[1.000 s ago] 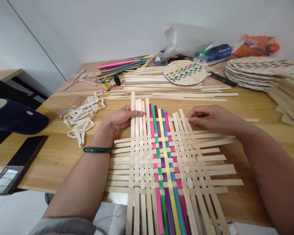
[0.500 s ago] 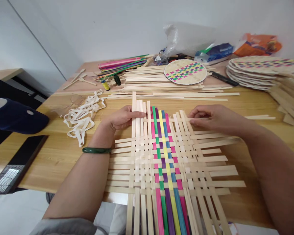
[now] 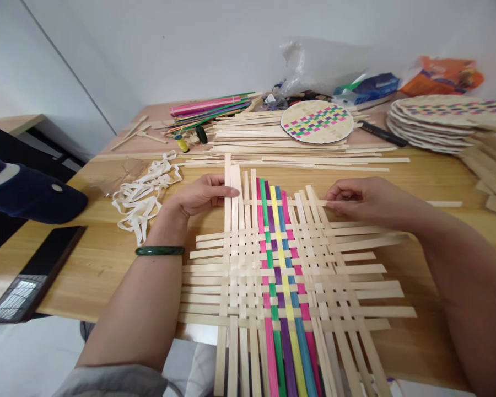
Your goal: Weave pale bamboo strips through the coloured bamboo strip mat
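Note:
A half-woven bamboo mat (image 3: 248, 264) lies in front of me. Plain pale strips cross lengthwise ones, with a band of pink, green, purple, yellow and blue strips down the middle. My left hand (image 3: 206, 194) is at the mat's far left, its thumb and fingers pinching the upper ends of the pale lengthwise strips (image 3: 227, 176). At the far right, my right hand (image 3: 351, 196) pinches a thin pale crosswise strip (image 3: 310, 203). That strip runs among the lengthwise ones, above the tighter rows. Its left end is near my left thumb.
Loose pale strips (image 3: 240, 135) and a round woven disc (image 3: 317, 121) lie behind the mat. Similar discs (image 3: 430, 124) are stacked at right. White tape (image 3: 143, 198), a yellow thread spool (image 3: 182, 144) and a dark phone (image 3: 45, 275) are to the left.
My left thumb has slid slightly left across the lengthwise strips, and some of those now sit closer together. My right hand keeps its pinch. The whole view has shifted a little.

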### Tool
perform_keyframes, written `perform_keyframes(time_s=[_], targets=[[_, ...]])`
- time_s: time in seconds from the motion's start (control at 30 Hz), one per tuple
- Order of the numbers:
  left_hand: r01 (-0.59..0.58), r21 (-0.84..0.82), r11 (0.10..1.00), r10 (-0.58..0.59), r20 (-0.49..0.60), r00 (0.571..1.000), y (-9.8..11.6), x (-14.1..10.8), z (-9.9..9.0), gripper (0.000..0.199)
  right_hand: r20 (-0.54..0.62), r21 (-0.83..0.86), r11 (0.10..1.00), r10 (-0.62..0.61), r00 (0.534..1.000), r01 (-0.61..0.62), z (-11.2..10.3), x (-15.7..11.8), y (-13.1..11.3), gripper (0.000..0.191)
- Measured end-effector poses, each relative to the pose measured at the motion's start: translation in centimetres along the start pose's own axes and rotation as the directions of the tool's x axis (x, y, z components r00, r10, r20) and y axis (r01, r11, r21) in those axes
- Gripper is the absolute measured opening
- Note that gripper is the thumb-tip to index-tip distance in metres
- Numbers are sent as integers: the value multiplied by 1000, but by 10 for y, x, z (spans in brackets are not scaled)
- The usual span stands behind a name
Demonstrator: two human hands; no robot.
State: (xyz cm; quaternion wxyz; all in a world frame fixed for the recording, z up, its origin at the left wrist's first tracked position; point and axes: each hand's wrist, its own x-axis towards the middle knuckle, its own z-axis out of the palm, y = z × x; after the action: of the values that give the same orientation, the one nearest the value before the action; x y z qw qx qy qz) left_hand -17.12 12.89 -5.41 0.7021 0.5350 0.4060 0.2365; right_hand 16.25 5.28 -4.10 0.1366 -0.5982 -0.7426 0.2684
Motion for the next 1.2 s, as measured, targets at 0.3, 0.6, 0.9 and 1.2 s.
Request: perform_keyframes(time_s=[0.3, 0.6, 0.9, 1.2], targets=[[-9, -21, 1000, 8, -45, 999, 1, -2, 0, 37, -37, 79, 995, -59, 998, 61, 8, 3, 2, 34], [4, -25, 1000, -6, -101, 995, -3, 2, 0, 25, -34, 58, 996, -67, 997, 69, 9, 4, 0, 24], [124, 141, 982, -115, -68, 991, 1, 2, 1, 27, -4, 15, 998, -56, 998, 56, 7, 4, 1, 31], [197, 166, 966, -175, -137, 975, 4, 1, 3, 26, 7, 1, 998, -60, 998, 60, 10, 5, 6, 27]])
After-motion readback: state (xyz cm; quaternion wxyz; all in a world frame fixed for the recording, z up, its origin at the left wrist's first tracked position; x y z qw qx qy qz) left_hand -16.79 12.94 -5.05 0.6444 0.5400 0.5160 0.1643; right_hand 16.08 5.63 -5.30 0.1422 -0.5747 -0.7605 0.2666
